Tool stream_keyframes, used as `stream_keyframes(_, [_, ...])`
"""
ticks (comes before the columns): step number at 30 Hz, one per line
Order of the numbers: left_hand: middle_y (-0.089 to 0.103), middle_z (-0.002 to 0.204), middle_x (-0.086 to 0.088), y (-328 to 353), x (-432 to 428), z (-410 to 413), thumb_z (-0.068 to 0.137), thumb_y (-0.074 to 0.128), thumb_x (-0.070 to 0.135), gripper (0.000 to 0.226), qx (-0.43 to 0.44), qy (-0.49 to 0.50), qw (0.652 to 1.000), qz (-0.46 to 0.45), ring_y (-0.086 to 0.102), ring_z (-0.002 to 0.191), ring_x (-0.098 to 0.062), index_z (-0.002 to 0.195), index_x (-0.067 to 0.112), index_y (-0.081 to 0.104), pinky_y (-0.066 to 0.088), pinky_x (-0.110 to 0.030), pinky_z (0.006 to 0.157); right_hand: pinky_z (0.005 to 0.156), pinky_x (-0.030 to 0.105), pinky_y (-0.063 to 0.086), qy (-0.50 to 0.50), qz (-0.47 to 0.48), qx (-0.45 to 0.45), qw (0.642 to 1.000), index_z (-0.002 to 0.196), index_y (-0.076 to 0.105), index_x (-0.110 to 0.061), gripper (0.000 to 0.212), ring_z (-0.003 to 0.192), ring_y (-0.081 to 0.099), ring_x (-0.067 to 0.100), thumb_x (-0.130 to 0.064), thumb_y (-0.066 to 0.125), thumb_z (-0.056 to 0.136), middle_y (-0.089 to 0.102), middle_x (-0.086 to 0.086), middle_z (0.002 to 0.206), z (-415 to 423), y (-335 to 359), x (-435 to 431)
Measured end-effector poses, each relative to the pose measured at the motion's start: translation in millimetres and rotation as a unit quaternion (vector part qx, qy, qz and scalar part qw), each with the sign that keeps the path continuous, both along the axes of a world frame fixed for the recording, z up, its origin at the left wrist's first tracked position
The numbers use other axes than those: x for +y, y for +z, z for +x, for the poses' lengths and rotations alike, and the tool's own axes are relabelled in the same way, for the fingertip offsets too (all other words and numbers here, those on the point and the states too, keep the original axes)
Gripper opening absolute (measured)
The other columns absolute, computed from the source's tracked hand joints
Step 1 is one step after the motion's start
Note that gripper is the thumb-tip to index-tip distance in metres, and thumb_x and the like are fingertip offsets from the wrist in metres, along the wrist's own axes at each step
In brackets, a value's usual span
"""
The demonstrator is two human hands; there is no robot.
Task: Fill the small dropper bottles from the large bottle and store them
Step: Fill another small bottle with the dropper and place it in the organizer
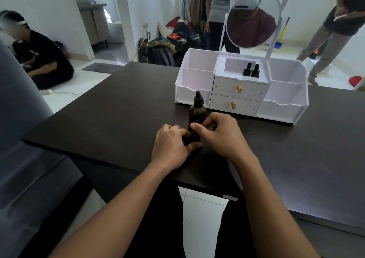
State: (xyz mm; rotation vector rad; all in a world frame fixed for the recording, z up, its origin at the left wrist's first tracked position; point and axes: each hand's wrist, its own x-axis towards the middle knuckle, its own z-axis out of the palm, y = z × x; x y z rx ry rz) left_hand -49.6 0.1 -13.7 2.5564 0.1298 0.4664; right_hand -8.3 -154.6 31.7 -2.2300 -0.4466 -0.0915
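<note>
**Where's the bottle you're working on?**
Right between my hands, near the front middle of the dark counter (118,119). It's a small dark dropper bottle (195,137). As far as I can tell it stands upright, long axis straight up, but my fingers hide most of it.

**How are the hands set?**
My left hand (170,146) is curled round its lower body from the left, thumb across the near side. My right hand (221,134) comes in from the right and pinches its top between thumb and fingertips. I can't tell whether the cap is seated or loose.

**And the big one?**
The large brown glass bottle with the black dropper cap (197,111) stands upright just beyond my hands, cap on. It's close behind my right fingers, though I can't say if they touch.

**Where does the small one go?**
Into the white organiser (284,107), farther off and to the right. Its top middle compartment already holds two small black-capped dropper bottles (251,70), upright and side by side. I judge the right hand has the shorter reach. It would have to lift clear of the large bottle, which stands in the way.

**How does the small bottle look?**
Dark and glossy, much shorter than the big one. I can't read its fill level.
</note>
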Motion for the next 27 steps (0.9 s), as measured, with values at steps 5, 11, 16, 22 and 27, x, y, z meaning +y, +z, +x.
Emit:
stream_keyframes(5, [0.063, 0.103, 0.009, 0, 1, 0, 0.076, 0.069, 0.063, 0.042, 0.003, 0.000, 1.000, 0.003, 0.045, 0.109, -0.017, 0.101, 0.029, 0.072, 0.043, -0.036, 0.094, 0.058, 0.022, 0.043, 0.011, 0.004, -0.015, 1.000, 0.099, 0.070, -0.029, 0.025, 0.065, 0.057, 0.007, -0.049, 0.075, 0.085, 0.062, -0.005, 0.074, 0, 1, -1])
stream_keyframes(11, [0.063, 0.105, 0.007, 2, -1, -1, 0.078, 0.069, 0.061, 0.043, 0.005, -0.002, 1.000, 0.006, 0.045, 0.110, -0.018, 0.105, 0.028, 0.071, 0.041, -0.036, 0.095, 0.060, 0.032, 0.051, -0.005, -0.015, 0.001, 1.000, 0.094, 0.065, -0.027, 0.027, 0.065, 0.058, 0.009, -0.045, 0.081, 0.081, 0.062, -0.006, 0.072, 4, -4, 5])
stream_keyframes(16, [0.058, 0.099, 0.011, 1, 0, -1, 0.077, 0.068, 0.063, 0.044, 0.001, 0.000, 1.000, 0.006, 0.046, 0.108, -0.017, 0.107, 0.031, 0.069, 0.043, -0.035, 0.094, 0.057, 0.027, 0.047, -0.002, 0.016, -0.002, 1.000, 0.099, 0.064, -0.028, 0.036, 0.063, 0.054, 0.007, -0.049, 0.082, 0.076, 0.059, -0.007, 0.071, 3, -5, 4])
stream_keyframes(22, [0.063, 0.101, 0.009, -2, 1, 2, 0.076, 0.067, 0.065, 0.042, 0.005, -0.002, 1.000, 0.003, 0.045, 0.107, -0.017, 0.096, 0.029, 0.070, 0.043, -0.037, 0.093, 0.056, 0.019, 0.040, 0.026, 0.020, 0.016, 0.999, 0.105, 0.069, -0.025, 0.020, 0.057, 0.050, 0.004, -0.029, 0.077, 0.087, 0.057, -0.008, 0.066, 5, -5, 3])
stream_keyframes(27, [0.062, 0.102, 0.008, 2, -1, -2, 0.078, 0.069, 0.061, 0.043, -0.003, -0.001, 1.000, 0.001, 0.045, 0.108, -0.017, 0.103, 0.027, 0.070, 0.042, -0.036, 0.095, 0.055, 0.023, 0.043, -0.003, 0.040, -0.005, 0.999, 0.095, 0.062, -0.026, 0.031, 0.056, 0.047, 0.005, -0.042, 0.083, 0.079, 0.055, -0.007, 0.064, 4, -9, 5])
